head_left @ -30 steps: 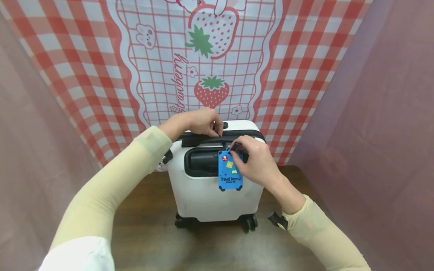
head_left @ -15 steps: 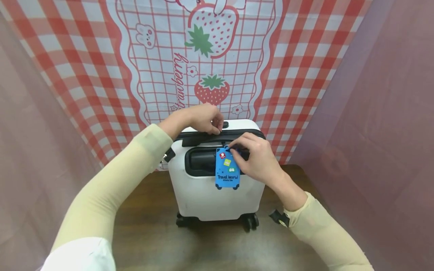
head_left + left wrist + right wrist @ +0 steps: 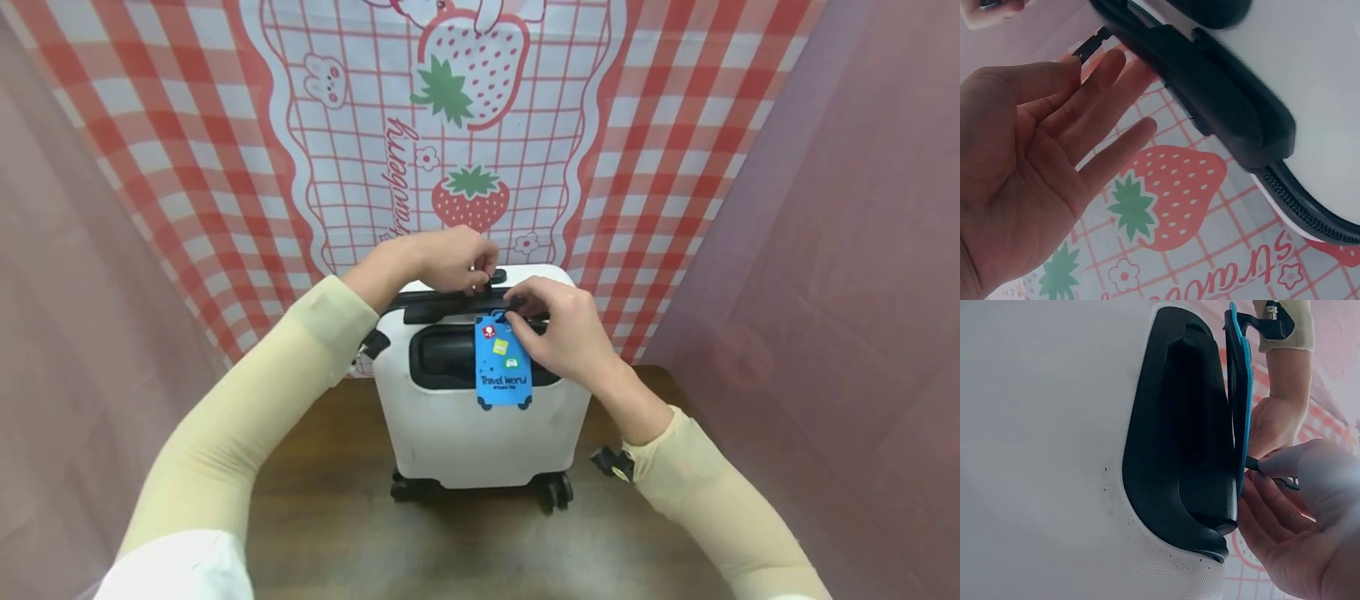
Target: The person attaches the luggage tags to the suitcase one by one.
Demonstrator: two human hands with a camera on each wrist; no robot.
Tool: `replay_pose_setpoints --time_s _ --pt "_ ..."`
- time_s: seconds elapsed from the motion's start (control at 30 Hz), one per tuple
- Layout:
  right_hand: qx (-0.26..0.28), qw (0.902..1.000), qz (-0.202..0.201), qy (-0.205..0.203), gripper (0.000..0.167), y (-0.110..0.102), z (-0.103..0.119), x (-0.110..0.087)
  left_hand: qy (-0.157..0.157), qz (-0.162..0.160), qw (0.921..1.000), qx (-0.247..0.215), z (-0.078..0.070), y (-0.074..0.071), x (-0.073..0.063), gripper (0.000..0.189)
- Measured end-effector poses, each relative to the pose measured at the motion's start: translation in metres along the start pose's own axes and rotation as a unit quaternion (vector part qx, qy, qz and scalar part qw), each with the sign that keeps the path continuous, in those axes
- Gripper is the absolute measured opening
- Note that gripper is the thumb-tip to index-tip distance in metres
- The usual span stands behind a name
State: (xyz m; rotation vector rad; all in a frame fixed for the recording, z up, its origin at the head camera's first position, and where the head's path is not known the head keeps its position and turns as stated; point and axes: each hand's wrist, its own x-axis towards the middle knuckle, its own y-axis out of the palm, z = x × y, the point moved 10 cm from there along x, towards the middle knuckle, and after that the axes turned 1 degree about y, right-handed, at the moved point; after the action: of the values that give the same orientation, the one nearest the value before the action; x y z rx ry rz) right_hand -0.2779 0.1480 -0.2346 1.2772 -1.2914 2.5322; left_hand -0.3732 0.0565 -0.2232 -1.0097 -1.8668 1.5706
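A small white suitcase [image 3: 457, 442] with a black zipper along its upper edge stands on black wheels. My left hand [image 3: 452, 258] is over the top, thumb and fingers pinching a small black zipper pull [image 3: 1090, 48]; the other fingers stay extended. A blue luggage tag [image 3: 501, 375] printed "Travel World" hangs upright in front of the black recess [image 3: 442, 358]. By its black strap [image 3: 1252, 464], my right hand [image 3: 576, 333] pinches the tag between thumb and index finger, close beside the left hand. The right wrist view shows the tag edge-on.
The suitcase stands on a dark wooden surface [image 3: 322, 525]. Behind it hangs a red-and-white checked strawberry cloth [image 3: 472, 200], near the left hand. Pinkish curtains [image 3: 787, 275] close in both sides. A long black fitting [image 3: 1222, 94] lies along the zipper.
My right hand has risen toward the left hand, and the tag has moved up and slightly left with it. My left hand has lifted a little at the zipper.
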Motion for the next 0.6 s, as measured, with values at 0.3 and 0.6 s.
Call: replay_pose_setpoints --time_s 0.3,0.6 --pt "0.005 0.9996 0.007 0.027 0.028 0.005 -0.009 0.014 0.010 -0.066 0.9977 0.016 -0.002 -0.010 -0.007 0.008" --pt "0.033 0.9975 0.000 0.063 0.027 0.010 -0.022 0.023 0.027 -0.190 0.9813 -0.017 -0.003 -0.008 -0.020 0.010"
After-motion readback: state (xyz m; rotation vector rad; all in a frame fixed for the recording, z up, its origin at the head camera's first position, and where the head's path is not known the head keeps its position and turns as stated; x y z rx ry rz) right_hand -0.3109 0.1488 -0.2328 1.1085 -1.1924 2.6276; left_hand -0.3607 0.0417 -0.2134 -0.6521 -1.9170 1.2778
